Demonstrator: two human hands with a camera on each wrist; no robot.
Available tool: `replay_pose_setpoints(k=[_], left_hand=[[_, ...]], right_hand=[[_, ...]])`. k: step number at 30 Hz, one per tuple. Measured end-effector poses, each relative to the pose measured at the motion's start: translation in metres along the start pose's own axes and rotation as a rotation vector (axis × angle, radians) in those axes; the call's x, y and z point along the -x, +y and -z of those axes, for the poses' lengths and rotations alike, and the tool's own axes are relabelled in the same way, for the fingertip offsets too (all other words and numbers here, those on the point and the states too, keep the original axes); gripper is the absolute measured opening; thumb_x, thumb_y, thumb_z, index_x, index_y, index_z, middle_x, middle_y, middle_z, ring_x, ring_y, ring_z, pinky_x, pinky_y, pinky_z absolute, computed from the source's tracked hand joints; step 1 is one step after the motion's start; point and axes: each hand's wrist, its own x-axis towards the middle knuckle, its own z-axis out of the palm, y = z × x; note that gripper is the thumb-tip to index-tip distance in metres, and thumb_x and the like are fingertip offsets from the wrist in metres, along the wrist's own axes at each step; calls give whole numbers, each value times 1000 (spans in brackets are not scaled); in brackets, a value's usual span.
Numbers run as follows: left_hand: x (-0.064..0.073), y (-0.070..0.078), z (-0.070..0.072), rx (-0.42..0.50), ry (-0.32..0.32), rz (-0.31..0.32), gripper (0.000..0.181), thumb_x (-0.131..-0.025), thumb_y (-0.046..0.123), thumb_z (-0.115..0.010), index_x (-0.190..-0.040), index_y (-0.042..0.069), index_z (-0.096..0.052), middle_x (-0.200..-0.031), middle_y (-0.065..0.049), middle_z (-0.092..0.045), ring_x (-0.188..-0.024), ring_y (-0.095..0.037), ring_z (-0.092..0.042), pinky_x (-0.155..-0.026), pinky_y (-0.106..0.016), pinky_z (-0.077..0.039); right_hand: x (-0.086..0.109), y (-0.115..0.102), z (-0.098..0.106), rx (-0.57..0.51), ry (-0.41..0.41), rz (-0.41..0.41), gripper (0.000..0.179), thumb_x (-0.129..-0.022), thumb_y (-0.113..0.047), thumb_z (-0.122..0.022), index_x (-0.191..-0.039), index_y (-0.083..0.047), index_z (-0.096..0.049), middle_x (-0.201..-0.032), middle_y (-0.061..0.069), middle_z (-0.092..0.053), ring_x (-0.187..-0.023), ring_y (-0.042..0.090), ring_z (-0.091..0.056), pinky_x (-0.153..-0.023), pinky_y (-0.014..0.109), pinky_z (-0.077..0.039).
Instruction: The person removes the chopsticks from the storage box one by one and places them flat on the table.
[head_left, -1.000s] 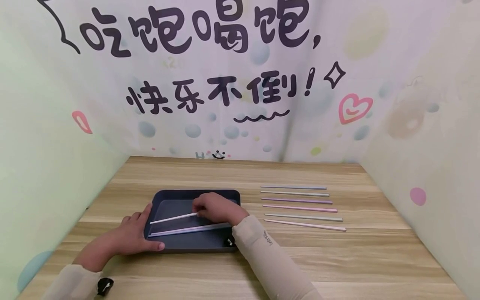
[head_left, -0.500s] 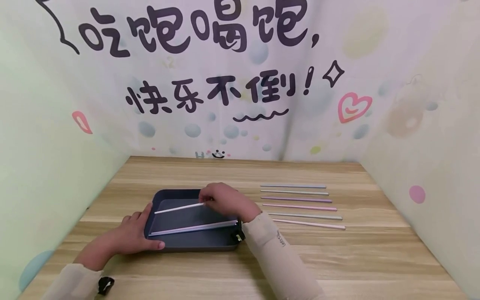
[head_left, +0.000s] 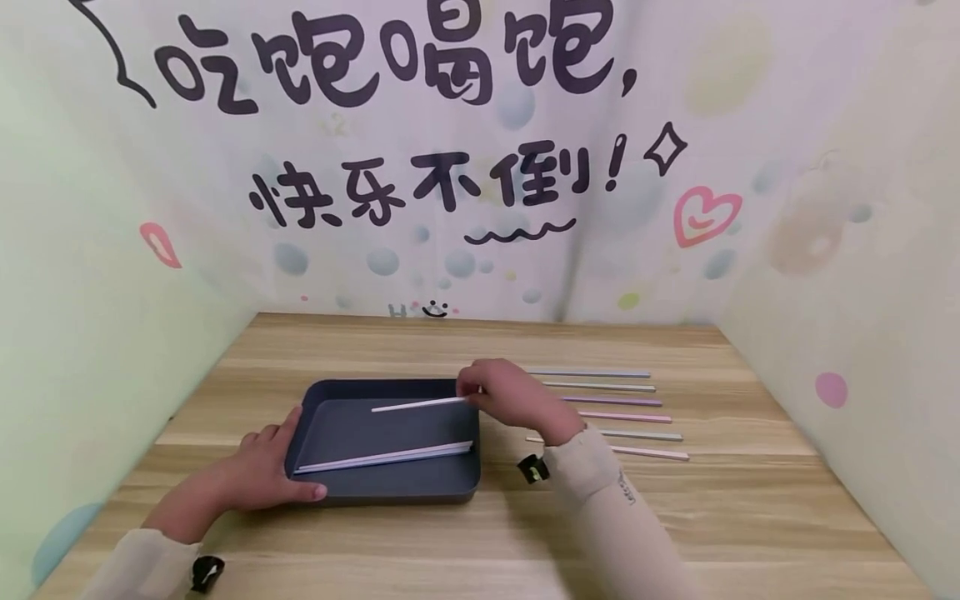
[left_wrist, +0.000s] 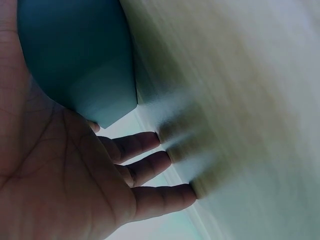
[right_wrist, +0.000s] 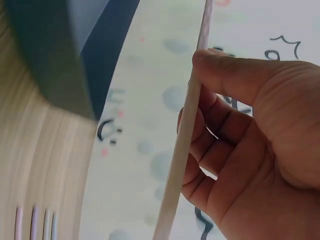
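Note:
My right hand (head_left: 517,396) pinches a pale, whitish chopstick (head_left: 420,405) between thumb and fingers, above the right rim of the dark blue-grey tray (head_left: 352,429). The chopstick's thin end points left over the tray; the right wrist view shows its thicker shaft (right_wrist: 172,175) running past the curled fingers. Inside the tray, pale purple and bluish chopsticks (head_left: 386,457) lie close together, slanting near the front. At the tray's left front corner rests my left hand (head_left: 258,475), thumb along the front and index finger up the left side. Its other fingers stretch straight onto the table in the left wrist view.
Right of the tray, several chopsticks in different pale colours, a purple one (head_left: 615,402) among them, lie in a spaced row, partly covered by the right hand and forearm. A printed cloth (head_left: 480,275) with black writing stands behind the wooden table (head_left: 525,533).
My right hand has lifted the pale chopstick from over the tray's middle and carried it right, past the tray's right rim. The left hand and the tray stay in place.

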Motion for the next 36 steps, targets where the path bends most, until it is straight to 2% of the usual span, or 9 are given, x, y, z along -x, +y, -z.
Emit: replay_pose_setpoints(k=[7, 14, 20, 26, 36], left_hand=[[0, 1, 0, 13, -7, 6, 132, -73, 66, -77, -150, -15, -8, -133, -47, -35, -120, -66, -33, -93, -67, -37], [-1, 3, 2, -1, -5, -8, 129, -74, 64, -77, -150, -15, -8, -132, -46, -37, -118, -65, -35, -93, -66, -37], [-1, 4, 2, -3, 0, -2, 129, -74, 63, -78, -149, -16, -8, -132, -46, -37, -118, -65, -36, -93, -66, -38], [1, 2, -1, 6, -5, 0, 129, -74, 62, -78, -149, -16, -8, -132, -46, -38, -117, -64, -36, -92, -66, -38], [0, 0, -1, 13, 2, -7, 131, -72, 65, -77, -150, -14, -7, -132, -44, -38, -117, -63, -37, -92, -66, -38]], right_hand=[[32, 28, 8, -14, 3, -68, 7, -94, -5, -67, -94, -11, -69, -85, -6, -58, -78, 11, -55, -71, 31, -47], [64, 52, 14, -24, 9, -112, 6, -94, -4, -67, -95, -10, -69, -81, -9, -56, -74, 10, -52, -68, 31, -45], [91, 65, 20, -24, 35, -112, 11, -93, -2, -66, -94, -12, -68, -82, -10, -57, -75, 9, -52, -69, 32, -46], [118, 73, 21, 10, 15, -120, 17, -95, 0, -62, -92, -17, -64, -83, -11, -56, -76, 8, -52, -68, 31, -46], [148, 87, 18, 57, -5, -174, 16, -93, 4, -61, -91, -11, -66, -82, -9, -59, -75, 7, -52, -68, 32, -47]])
